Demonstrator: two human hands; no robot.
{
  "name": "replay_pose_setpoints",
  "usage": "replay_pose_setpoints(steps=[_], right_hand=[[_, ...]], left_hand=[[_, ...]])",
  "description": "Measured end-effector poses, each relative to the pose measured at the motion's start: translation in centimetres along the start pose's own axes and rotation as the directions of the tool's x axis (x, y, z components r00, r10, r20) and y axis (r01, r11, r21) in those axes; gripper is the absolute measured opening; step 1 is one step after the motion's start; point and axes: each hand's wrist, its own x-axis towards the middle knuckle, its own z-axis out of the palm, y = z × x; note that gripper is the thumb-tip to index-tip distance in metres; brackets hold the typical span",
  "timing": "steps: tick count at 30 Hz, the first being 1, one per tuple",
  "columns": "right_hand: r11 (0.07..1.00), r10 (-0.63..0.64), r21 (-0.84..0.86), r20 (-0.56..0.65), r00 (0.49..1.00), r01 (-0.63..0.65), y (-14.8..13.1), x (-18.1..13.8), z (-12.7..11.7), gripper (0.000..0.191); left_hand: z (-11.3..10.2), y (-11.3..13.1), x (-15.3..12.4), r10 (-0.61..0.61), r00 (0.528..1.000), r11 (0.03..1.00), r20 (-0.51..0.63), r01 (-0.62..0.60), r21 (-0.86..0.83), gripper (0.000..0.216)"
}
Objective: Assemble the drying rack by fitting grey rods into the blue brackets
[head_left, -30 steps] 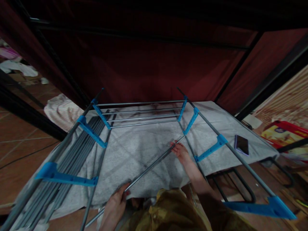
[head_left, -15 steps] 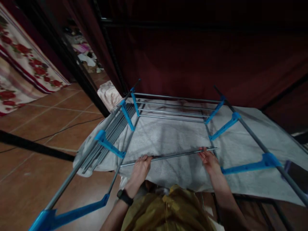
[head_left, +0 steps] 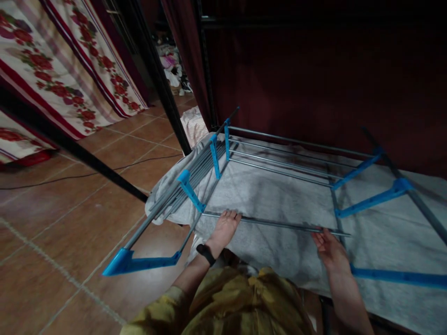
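My two hands span a loose metal rod [head_left: 275, 224] over a grey cloth [head_left: 272, 195], seen through the head camera I follow from afar. The left hand [head_left: 226, 226], a dark band [head_left: 206, 254] at its wrist, grasps the rod from above; the right hand [head_left: 330, 249] holds it lightly at the fingertips, near its other end.

A second ago the rod slanted steeply, its left end down beside my body; now it lies nearly straight across the rack's two inner rails. Its left end has come up to the foot of a blue bracket [head_left: 191, 191], though I cannot tell whether it is seated. Its right end sticks out past the right inner rail [head_left: 332, 197].

Beyond, four crossbars [head_left: 279, 173] sit between the brackets at the far end, as before, and a bundle of spare rods [head_left: 197, 176] rests along the left side. My view has swung left, taking in more tiled floor [head_left: 139, 167] and a floral curtain [head_left: 66, 70].
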Motion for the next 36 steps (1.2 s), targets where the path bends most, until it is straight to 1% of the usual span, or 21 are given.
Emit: replay_pose_setpoints(steps=[4,7,10,14,20,24,29,36], right_hand=[[1.000,0.016,0.013,-0.042,0.999,-0.015,-0.1,0.1,0.0,0.017],[1.000,0.008,0.023,-0.047,0.999,-0.007,0.1,0.0,0.0,0.018],[0.999,-0.030,0.019,-0.030,0.999,0.030,0.4,-0.3,0.1,0.021],[0.998,-0.068,0.006,0.039,0.997,0.068,0.8,-0.7,0.2,0.023],[0.996,-0.088,-0.011,0.104,0.991,0.090,1.0,-0.4,-0.3,0.019],[0.996,-0.079,-0.020,0.108,0.991,0.081,1.2,-0.2,-0.6,0.014],[0.994,-0.097,-0.040,0.103,0.990,0.102,1.2,-0.3,-0.6,0.010],[0.994,-0.105,-0.015,0.105,0.989,0.107,1.0,-0.6,-0.4,0.011]], left_hand=[[0.0,0.1,-0.1,-0.029,1.000,1.000,-0.012,0.029,0.011,0.038],[0.1,0.0,-0.1,-0.041,0.999,0.999,-0.014,0.041,0.022,0.036],[0.2,0.0,-0.1,-0.034,0.999,0.999,-0.014,0.035,0.031,0.037],[0.5,0.1,-0.1,-0.019,1.000,0.999,-0.020,0.020,0.047,0.036],[1.8,0.8,-0.4,0.021,0.997,0.989,-0.071,-0.011,0.146,0.030],[2.4,1.0,-0.6,0.024,0.996,0.986,-0.082,-0.011,0.166,0.027],[2.5,0.9,-0.8,0.044,0.995,0.985,-0.092,-0.028,0.171,0.026],[2.5,1.0,-0.8,0.038,0.996,0.986,-0.082,-0.024,0.164,0.027]])
